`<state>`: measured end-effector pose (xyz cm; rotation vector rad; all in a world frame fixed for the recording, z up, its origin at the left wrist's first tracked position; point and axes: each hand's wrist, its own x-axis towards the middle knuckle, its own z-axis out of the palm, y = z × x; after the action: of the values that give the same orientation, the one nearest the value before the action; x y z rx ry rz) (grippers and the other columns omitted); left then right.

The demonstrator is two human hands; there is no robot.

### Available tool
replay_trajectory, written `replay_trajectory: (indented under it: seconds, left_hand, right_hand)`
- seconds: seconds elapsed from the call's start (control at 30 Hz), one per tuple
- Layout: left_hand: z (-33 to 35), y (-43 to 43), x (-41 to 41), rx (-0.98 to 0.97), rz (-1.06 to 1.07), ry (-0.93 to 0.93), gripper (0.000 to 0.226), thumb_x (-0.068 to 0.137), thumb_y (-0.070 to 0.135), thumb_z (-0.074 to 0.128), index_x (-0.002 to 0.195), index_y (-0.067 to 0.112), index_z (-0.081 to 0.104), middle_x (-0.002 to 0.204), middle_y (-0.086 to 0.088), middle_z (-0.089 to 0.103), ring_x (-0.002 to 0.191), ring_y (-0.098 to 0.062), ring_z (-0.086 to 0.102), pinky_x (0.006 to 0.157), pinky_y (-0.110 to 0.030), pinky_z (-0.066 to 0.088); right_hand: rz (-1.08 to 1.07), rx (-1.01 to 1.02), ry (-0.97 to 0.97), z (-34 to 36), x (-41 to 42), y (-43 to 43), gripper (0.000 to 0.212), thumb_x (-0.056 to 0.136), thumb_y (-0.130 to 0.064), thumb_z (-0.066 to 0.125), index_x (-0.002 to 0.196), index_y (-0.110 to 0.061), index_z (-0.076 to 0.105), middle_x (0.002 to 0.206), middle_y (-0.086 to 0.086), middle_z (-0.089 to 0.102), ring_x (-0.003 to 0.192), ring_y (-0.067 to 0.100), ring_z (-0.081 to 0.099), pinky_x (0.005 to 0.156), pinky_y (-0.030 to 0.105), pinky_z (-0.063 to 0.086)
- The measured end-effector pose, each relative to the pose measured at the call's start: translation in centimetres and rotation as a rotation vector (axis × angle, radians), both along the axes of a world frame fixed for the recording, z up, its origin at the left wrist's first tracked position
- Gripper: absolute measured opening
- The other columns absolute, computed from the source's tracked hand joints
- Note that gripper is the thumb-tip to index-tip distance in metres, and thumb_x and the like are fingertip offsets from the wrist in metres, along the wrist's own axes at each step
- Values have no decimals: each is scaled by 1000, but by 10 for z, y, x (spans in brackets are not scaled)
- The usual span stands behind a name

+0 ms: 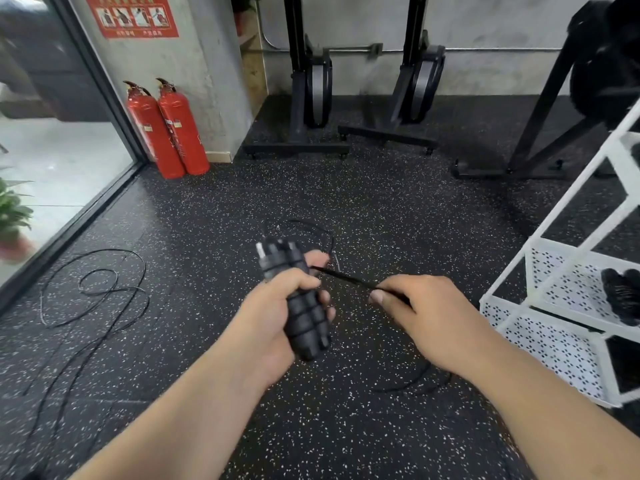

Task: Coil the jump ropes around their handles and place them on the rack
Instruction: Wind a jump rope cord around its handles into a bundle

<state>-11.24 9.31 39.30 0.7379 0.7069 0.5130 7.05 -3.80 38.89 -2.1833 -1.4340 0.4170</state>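
Note:
My left hand (277, 317) grips a pair of black ribbed jump rope handles (301, 313), held together and pointing up and away. A thin black rope (346, 279) runs taut from the handles to my right hand (426, 313), which pinches it between thumb and fingers. More of this rope loops above the handles and trails on the floor below my right hand. A second black jump rope (100, 292) lies loosely tangled on the floor at the left. The white perforated rack (554, 341) stands at the right, with a coiled black jump rope (620, 294) on its shelf.
Two red fire extinguishers (166, 129) stand by the concrete pillar at the back left. Black rowing machine frames (311, 98) stand upright along the back wall. A glass wall (52, 133) and a potted plant (14, 216) are at the left. The floor is speckled black rubber.

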Motion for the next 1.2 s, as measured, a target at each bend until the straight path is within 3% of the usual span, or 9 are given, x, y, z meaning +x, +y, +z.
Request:
replay_trajectory:
  seconds: [0.17, 0.47, 0.53, 0.67, 0.83, 0.97, 1.03, 1.1, 1.2]
  left_hand:
    - [-1, 18, -7, 30, 84, -21, 57, 76, 3, 67, 132, 14, 72, 131, -8, 75, 75, -18, 61, 77, -42, 58]
    - [-11, -51, 13, 91, -209, 28, 48, 76, 4, 69, 121, 17, 79, 89, -13, 65, 71, -21, 62, 71, -39, 58]
    - [-11, -47, 14, 58, -168, 44, 41, 85, -3, 66, 119, 16, 80, 93, -13, 69, 71, -20, 63, 72, -40, 58]
    - [-4, -21, 8, 85, -65, 43, 43, 92, -7, 60, 126, 13, 76, 126, -9, 77, 72, -19, 63, 74, -41, 58]
    - [0, 15, -3, 88, 114, 33, 47, 93, -4, 59, 136, 13, 66, 132, 3, 76, 75, -17, 60, 77, -40, 57]
    - [-1, 5, -3, 70, 36, 36, 50, 91, -3, 61, 135, 19, 69, 131, -6, 76, 76, -19, 61, 78, -43, 57]
    - [-2, -13, 0, 64, -84, 12, 54, 84, -1, 68, 132, 22, 74, 126, -14, 75, 76, -21, 62, 77, -44, 59]
    - [-2, -34, 5, 69, -195, -5, 55, 75, 5, 72, 126, 22, 78, 104, -18, 72, 74, -22, 62, 75, -42, 59]
    - [-5, -47, 10, 46, -201, 53, 49, 73, 7, 73, 120, 19, 81, 88, -17, 62, 72, -25, 61, 69, -37, 60]
  right_hand:
    - [-20, 34, 18, 0, 1, -1, 23, 107, -49, 52, 103, -39, 73, 59, -7, 62, 45, 6, 48, 46, 24, 39]
    - [26, 29, -42, -17, -17, 6, 11, 105, -33, 59, 100, -36, 69, 70, -19, 60, 74, 15, 68, 65, 37, 52]
    - [40, 19, -42, -18, -15, 5, 13, 106, -36, 58, 103, -36, 71, 73, -16, 65, 73, 13, 68, 65, 36, 52]
    - [20, 10, -36, -12, -9, 3, 22, 107, -46, 56, 93, -35, 69, 62, -9, 63, 54, 9, 59, 54, 32, 47]
    - [-18, 11, 2, -4, 2, 1, 22, 106, -51, 53, 98, -39, 70, 64, -6, 67, 47, 7, 53, 48, 27, 44]
    - [-43, 39, -20, -7, -1, 2, 22, 106, -50, 54, 100, -38, 70, 61, -7, 64, 48, 7, 53, 46, 23, 39]
    - [-45, 69, -42, -10, -6, 3, 20, 105, -48, 56, 102, -36, 72, 64, -10, 64, 53, 7, 57, 50, 23, 40]
    - [-29, 85, -55, -14, -11, 5, 16, 105, -45, 60, 106, -37, 73, 76, -11, 71, 65, 6, 64, 61, 30, 50]
    - [-25, 55, -61, -16, -13, 7, 10, 104, -40, 61, 102, -36, 71, 81, -11, 70, 74, 13, 66, 68, 34, 51]
